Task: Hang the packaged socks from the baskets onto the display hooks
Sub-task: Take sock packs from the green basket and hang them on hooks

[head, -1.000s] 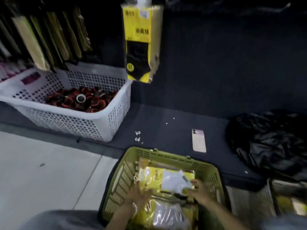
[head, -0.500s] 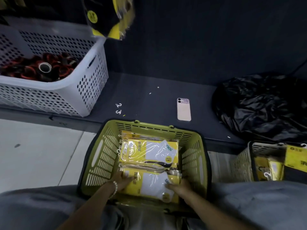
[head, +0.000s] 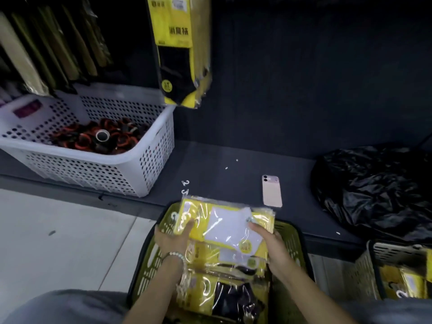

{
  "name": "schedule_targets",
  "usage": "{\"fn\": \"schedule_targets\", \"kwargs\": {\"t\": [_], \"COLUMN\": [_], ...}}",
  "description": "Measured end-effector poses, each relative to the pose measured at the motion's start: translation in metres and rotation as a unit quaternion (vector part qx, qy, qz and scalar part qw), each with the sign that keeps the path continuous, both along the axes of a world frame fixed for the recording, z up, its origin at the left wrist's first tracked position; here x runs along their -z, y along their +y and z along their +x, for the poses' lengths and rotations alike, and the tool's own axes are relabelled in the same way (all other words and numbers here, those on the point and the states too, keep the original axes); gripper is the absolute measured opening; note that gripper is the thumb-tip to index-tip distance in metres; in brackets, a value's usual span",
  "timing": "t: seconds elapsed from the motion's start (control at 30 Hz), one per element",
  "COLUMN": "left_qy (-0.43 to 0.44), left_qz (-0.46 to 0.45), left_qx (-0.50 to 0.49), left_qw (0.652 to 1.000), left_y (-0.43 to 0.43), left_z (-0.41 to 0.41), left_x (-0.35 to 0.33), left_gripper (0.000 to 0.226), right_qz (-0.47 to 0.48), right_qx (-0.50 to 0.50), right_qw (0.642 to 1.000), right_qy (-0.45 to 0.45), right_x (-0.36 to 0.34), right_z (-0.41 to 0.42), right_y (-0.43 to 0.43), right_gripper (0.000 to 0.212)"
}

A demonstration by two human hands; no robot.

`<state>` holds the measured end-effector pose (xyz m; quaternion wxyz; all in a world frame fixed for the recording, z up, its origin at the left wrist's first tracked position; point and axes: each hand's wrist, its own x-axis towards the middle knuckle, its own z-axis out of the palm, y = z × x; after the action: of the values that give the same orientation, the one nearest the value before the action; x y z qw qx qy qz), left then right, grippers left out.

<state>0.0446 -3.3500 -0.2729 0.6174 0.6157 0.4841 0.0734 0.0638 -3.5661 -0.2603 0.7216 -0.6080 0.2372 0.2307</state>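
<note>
Head cam, the only view here. Both hands are on a bundle of white-sock packs (head: 224,223), held flat just above the far end of the green basket (head: 291,242). The left hand (head: 173,237) has its grip wrapped around the end with the little plastic hangers, thumb on top. The right hand (head: 271,244) pinches the opposite edge, fingers over the film. My guess on the two-handed hold: the packs are slippery, and clamping both ends keeps the hangers lined up for the hook.

Containers next, all placed relative to the green basket:
- Inside it, under the bundle, are more yellow packs, with a black-sock pack (head: 229,298) at the near end.
- Up and to the left on the dark shelf is a white basket (head: 93,169) with red-and-black rolls (head: 100,139) in it; can't tell exactly what they are.
- To the right is a second basket (head: 364,267) holding more yellow packs (head: 402,284).
- Straight above, a yellow pack (head: 180,50) already hangs on the display.
- Just beyond it a phone (head: 271,191) lies on the shelf, with a black plastic bag (head: 378,190) further right.

Looks like the pick-up step, nothing from this bundle hung yet.
</note>
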Motion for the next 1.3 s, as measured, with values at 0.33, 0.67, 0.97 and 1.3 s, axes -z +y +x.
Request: {"fn": "schedule_targets", "kwargs": {"t": [0.33, 0.67, 0.97, 1.3], "left_qy": [-0.378, -0.447, -0.452, -0.387], "left_qz": [-0.182, 0.018, 0.009, 0.163], "left_qx": [0.14, 0.185, 0.167, 0.043], "left_qw": [0.897, 0.875, 0.876, 0.906], "left_y": [0.011, 0.064, 0.092, 0.15], "left_z": [0.063, 0.068, 0.08, 0.091], "left_x": [-0.163, -0.246, -0.261, -0.254], "left_gripper": [0.031, 0.046, 0.039, 0.027], "right_qz": [0.149, -0.006, 0.082, 0.062], "right_qx": [-0.059, -0.082, -0.104, -0.008], "right_qw": [0.967, 0.879, 0.901, 0.909], "right_qy": [-0.2, -0.471, -0.414, -0.413], "right_x": [-0.123, -0.252, -0.276, -0.278], "right_z": [0.051, 0.106, 0.122, 0.158], "right_y": [0.048, 0.119, 0.167, 0.182], "right_gripper": [0.066, 0.018, 0.024, 0.012]}}
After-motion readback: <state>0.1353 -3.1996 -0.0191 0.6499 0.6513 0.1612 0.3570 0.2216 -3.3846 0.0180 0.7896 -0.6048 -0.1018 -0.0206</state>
